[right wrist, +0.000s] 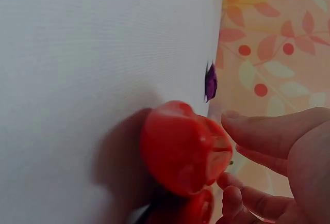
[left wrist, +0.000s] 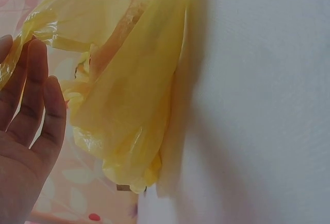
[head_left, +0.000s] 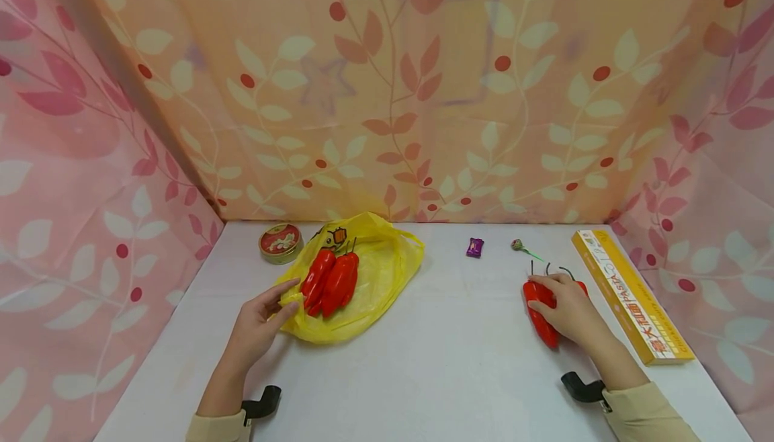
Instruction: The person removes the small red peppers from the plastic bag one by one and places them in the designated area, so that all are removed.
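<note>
On the left of the table lies a yellow plastic bag (head_left: 376,307), its mouth spread wide. Several long red peppers (head_left: 340,282) rest in it. My left hand (head_left: 259,321) pinches the bag's near-left edge between thumb and fingers; the thin film (left wrist: 129,95) hangs beside the fingers in the left wrist view. At the right, my right hand (head_left: 565,304) grips a bunch of red peppers (head_left: 544,324) from above, thumb on the left side. Their dark thin stems point away from me. In the right wrist view a pepper's rounded end (right wrist: 178,146) shows close to the thumb; the palm hides part of the bunch.
A round tin (head_left: 281,243) stands behind the bag at the left. Toward the back right lie a purple-wrapped candy (head_left: 475,248) and a lollipop (head_left: 518,245) with a green stick. A yellow pasta box (head_left: 631,294) lies along the right edge. Patterned cloth (head_left: 393,93) encloses the table.
</note>
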A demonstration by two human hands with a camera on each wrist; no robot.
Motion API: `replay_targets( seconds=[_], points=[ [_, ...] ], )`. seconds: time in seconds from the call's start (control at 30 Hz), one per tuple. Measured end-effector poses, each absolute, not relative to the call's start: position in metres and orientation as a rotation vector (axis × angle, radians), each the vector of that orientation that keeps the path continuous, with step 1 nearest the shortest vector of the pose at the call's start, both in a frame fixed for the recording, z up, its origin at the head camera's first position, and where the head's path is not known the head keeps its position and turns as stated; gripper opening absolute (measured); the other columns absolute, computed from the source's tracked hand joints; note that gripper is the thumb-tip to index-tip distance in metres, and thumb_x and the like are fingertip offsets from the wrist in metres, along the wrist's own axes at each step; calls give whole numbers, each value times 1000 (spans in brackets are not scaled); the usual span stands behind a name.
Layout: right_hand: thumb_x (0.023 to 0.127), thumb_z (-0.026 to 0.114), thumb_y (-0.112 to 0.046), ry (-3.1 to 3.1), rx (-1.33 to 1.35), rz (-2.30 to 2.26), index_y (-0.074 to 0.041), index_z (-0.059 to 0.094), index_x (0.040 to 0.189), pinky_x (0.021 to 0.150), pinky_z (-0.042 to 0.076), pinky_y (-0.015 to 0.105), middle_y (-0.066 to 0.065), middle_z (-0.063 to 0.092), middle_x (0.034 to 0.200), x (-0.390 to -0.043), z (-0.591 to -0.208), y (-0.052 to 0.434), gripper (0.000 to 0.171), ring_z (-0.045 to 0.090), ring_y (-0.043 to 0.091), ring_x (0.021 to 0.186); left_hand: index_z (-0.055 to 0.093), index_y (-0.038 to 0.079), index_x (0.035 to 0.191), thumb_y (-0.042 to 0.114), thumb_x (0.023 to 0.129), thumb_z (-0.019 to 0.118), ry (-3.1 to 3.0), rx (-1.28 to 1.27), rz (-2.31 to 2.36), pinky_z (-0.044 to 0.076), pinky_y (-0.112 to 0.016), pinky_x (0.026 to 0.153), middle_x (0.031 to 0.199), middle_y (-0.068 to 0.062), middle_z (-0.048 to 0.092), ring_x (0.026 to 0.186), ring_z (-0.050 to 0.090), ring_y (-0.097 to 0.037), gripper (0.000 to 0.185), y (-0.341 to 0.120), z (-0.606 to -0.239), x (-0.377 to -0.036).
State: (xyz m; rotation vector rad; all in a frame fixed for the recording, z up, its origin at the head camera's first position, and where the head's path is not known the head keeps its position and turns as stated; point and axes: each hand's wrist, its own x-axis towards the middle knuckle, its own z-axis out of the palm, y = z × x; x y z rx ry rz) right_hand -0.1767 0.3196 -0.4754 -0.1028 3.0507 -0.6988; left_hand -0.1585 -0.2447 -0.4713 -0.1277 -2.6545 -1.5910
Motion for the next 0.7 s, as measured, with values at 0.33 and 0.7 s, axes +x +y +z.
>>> replay_targets(
  seconds=[0.33, 0.7],
  points=[
    [92, 74, -32, 3094, -207, -812, -16, 56, 143, 89, 53, 64, 23, 54, 139, -179, -449, 294, 57, 51, 43, 122, 60, 15, 142, 37, 98, 67, -2647, -130, -1584, 49, -11, 88, 146, -9, 57, 119, 60, -31, 50, -246, -472, -159],
    [90, 77, -32, 3086, -417, -1121, -17, 59, 141, 78, 59, 31, 11, 67, 127, -192, -439, 245, 56, 66, 27, 107, 60, 16, 141, 38, 97, 67, -2632, -135, -1596, 50, -12, 88, 145, -9, 58, 119, 60, -32, 50, -244, -473, -159]
  ],
)
